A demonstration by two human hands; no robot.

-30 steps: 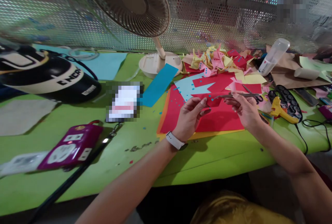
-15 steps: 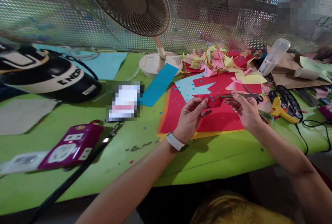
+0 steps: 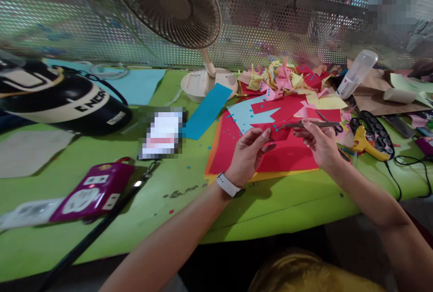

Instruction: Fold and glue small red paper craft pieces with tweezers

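Note:
My left hand (image 3: 249, 152) pinches a piece of red paper (image 3: 280, 133) between thumb and fingers, palm side partly hidden. Closed around a pair of tweezers (image 3: 307, 125), my right hand (image 3: 320, 143) holds them almost level, tips pointing left. The tips meet the red paper beside a tiny blue paper square (image 3: 275, 129); whether they grip it I cannot tell. Beneath both hands lies a stack of red sheets (image 3: 291, 159) over orange ones. A pale blue sheet (image 3: 243, 111) strewn with small blue bits sits just behind, beside a cut red piece (image 3: 289, 108).
A fan (image 3: 174, 1) stands at the back, with a blue paper strip (image 3: 209, 111) by its base. Folded paper pieces (image 3: 284, 78) are heaped behind. A yellow glue gun (image 3: 370, 143) and clear bottle (image 3: 360, 73) are right. Leftward are a phone (image 3: 162, 133), purple power strip (image 3: 98, 188) and black jug (image 3: 67, 98).
Almost nothing differs. Both hands, the red paper and the tweezers keep the same positions, and the view has shifted very slightly.

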